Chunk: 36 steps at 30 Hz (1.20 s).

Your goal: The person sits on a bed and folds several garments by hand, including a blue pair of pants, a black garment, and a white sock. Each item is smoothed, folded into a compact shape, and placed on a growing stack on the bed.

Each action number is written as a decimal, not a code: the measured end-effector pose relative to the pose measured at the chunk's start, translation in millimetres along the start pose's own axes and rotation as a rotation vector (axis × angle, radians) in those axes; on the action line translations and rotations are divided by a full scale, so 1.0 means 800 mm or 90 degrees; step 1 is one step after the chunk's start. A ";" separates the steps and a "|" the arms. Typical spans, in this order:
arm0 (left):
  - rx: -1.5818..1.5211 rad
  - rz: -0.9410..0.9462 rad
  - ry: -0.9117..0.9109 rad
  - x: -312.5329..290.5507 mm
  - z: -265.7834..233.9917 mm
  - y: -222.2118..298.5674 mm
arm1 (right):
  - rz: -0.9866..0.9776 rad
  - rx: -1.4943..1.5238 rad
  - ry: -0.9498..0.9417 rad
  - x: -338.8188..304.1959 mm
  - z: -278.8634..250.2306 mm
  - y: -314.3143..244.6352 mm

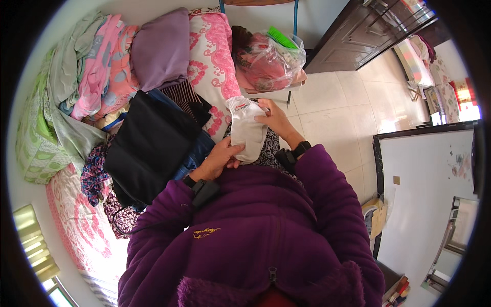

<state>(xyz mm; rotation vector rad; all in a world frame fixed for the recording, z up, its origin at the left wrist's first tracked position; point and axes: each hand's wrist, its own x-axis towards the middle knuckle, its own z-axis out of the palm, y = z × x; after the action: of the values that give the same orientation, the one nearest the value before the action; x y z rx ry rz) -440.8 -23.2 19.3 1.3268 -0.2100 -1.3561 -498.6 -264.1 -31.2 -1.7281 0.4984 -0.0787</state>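
A white sock (247, 128) with a small red mark near its cuff lies over my lap, its cuff pointing away from me. At its lower left side, my left hand (219, 159) pinches the edge between thumb and fingers. The upper right side is gripped by my right hand (279, 121), with the thumb on top of the fabric. Beneath the sock shows a black-and-white patterned cloth (270, 152). Left of my left hand rests a folded black garment (153, 146) on top of blue jeans (200, 153). A striped dark garment (188, 100) pokes out behind them.
The bed's pink-and-white sheet (208, 48) carries a purple cushion (161, 51), heaped bedding (99, 71) and a patterned scarf-like cloth (95, 171). Beyond the bed's right edge sits a clear plastic bag (266, 61) with a green brush (282, 37). A brown door (358, 36) stands over the tiled floor (332, 120).
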 end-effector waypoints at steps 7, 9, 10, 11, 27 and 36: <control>-0.012 0.014 0.089 -0.002 0.005 -0.008 | -0.173 -0.218 0.119 0.015 0.001 0.023; -0.018 0.019 0.125 -0.003 0.004 -0.008 | -0.175 -0.188 0.135 0.020 0.003 0.034; -0.030 0.004 0.159 -0.003 0.004 -0.008 | -0.163 -0.177 0.144 0.022 0.004 0.038; -0.022 0.020 0.146 -0.004 0.004 -0.007 | -0.153 -0.166 0.149 0.023 0.004 0.040; 0.080 0.040 0.040 -0.035 0.005 0.006 | -0.457 -0.288 -0.163 -0.140 -0.003 -0.027; 0.115 0.087 0.048 -0.043 0.017 0.006 | -0.418 -0.198 -0.103 -0.149 0.002 -0.019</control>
<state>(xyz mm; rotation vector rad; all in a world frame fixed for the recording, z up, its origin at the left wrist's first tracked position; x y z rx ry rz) -459.3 -5.8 46.1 1.4835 -0.3734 -1.1915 -601.1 -216.5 9.1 -2.1250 -0.2035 -0.3392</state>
